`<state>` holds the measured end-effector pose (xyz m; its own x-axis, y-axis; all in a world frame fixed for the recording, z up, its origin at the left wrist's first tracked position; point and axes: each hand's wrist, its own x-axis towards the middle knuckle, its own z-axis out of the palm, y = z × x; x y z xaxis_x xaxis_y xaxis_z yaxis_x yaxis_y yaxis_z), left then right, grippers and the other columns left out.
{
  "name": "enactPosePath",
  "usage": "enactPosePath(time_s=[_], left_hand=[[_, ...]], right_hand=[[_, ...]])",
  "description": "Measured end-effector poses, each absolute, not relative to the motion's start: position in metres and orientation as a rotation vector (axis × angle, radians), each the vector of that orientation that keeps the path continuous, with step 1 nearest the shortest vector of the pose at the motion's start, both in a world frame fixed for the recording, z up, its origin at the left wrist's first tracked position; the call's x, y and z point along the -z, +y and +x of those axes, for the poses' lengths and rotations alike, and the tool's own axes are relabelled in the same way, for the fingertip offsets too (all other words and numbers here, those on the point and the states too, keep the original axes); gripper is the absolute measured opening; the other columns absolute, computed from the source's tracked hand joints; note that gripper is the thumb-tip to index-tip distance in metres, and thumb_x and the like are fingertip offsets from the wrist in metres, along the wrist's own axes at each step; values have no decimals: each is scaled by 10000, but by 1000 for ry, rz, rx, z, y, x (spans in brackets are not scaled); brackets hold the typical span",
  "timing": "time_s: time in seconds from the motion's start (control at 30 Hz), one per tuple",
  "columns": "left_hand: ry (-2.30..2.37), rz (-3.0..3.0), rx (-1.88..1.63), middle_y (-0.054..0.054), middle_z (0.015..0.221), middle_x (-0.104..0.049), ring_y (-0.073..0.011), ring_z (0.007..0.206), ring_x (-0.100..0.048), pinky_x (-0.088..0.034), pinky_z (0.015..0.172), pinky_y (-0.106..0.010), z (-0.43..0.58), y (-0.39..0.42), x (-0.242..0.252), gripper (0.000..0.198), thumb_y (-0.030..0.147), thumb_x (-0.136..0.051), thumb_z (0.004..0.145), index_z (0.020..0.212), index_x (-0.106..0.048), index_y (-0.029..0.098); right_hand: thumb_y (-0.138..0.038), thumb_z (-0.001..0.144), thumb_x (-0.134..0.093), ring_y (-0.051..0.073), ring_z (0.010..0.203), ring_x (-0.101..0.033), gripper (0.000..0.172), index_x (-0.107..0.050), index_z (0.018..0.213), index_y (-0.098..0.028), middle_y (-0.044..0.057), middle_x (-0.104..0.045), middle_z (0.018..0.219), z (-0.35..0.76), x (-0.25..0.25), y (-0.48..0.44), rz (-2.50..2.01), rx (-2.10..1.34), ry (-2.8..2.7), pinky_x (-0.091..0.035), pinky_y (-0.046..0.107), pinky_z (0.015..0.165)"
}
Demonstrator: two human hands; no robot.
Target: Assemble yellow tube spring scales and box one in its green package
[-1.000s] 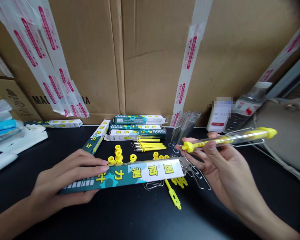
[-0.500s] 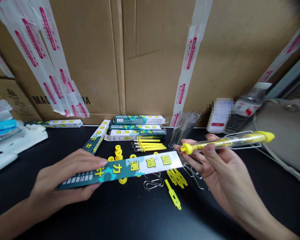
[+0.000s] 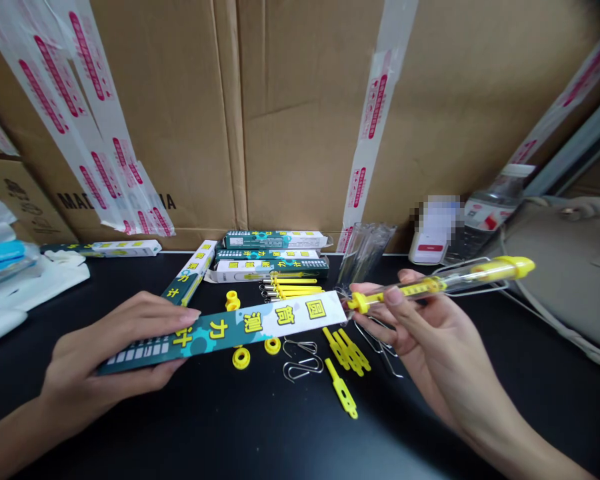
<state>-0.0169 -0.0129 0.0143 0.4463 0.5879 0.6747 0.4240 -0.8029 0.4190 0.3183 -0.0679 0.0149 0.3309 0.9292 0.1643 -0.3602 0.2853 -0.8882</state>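
Clear tube with yellow fittings (image 3: 463,278) sits between 3 and 4 o'clock in my view, pinched in the fingers of the right hand (image 3: 437,337). My left hand (image 3: 80,353), at 8 o'clock, is clamped round a long printed box (image 3: 263,323) reaching to 5. Over the last second the gap between box end and tube end has narrowed; I read them as nearly lined up, though I can't tell whether they touch. Beyond, on the black tabletop (image 3: 260,427), lie a yellow strip (image 3: 341,388) near 5, S-hooks (image 3: 303,368) at 6 and a yellow ring (image 3: 241,358) at 7. Farther off, stacked boxes (image 3: 273,267) lie near centre, clear tubes (image 3: 365,250) at 3, backed by cardboard (image 3: 300,147).
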Motion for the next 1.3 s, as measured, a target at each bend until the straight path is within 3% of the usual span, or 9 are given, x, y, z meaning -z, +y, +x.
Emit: enactPosePath(time_s=[0.33,0.5,0.67,0.8,0.93,1.13,1.3], left_hand=[[854,2556,-1154,20,1153,-794,-232,1065,-726,-580,884,-381,-28,-10,-10,469,88,-630,888,1230,-714,397],[888,2549,-1220,30,1120,-793,-211,1049,-725,-566,929,-369,-22,-11,-9,388,112,-601,925,1196,-716,365],[889,2546,-1220,16,1080,-805,-228,999,-744,-588,921,-400,-19,-10,-13,374,122,-618,919,1176,-731,369],[882,2536,-1220,15,1102,-808,-244,1028,-747,-602,895,-409,-21,-12,-14,409,111,-630,902,1185,-737,386],[884,2534,-1205,37,1111,-800,-205,1040,-733,-571,943,-369,-19,-13,-14,382,112,-617,926,1184,-729,371],[849,2531,-1195,26,1123,-795,-205,1061,-717,-554,942,-383,-16,-13,-15,415,81,-599,937,1209,-721,369],[786,2491,-1232,13,1117,-799,-211,1056,-721,-564,880,-366,-17,-12,-17,473,24,-639,882,1207,-743,351]], right_hand=[[-390,824,-888,128,858,-817,402,-567,1023,-254,37,-865,901,319,-13,-72,-921,-1034,-844,-635,135,747],[-397,826,-883,105,731,-794,401,-562,1014,-250,27,-860,883,318,-13,-70,-934,-1020,-823,-655,166,721],[-424,800,-893,170,752,-817,430,-557,994,-238,61,-860,872,317,-14,-68,-957,-1022,-831,-690,260,731],[-436,786,-900,168,701,-817,440,-570,987,-224,52,-857,835,316,-14,-66,-965,-1036,-857,-684,216,674],[-442,786,-898,160,669,-810,444,-574,996,-223,25,-852,823,318,-11,-67,-975,-987,-860,-684,207,651],[-415,847,-863,148,858,-818,392,-560,1041,-259,7,-859,879,321,-8,-72,-989,-949,-943,-649,141,700],[-354,891,-837,134,909,-820,320,-567,1036,-264,1,-869,906,319,-7,-72,-935,-992,-968,-640,126,742]])
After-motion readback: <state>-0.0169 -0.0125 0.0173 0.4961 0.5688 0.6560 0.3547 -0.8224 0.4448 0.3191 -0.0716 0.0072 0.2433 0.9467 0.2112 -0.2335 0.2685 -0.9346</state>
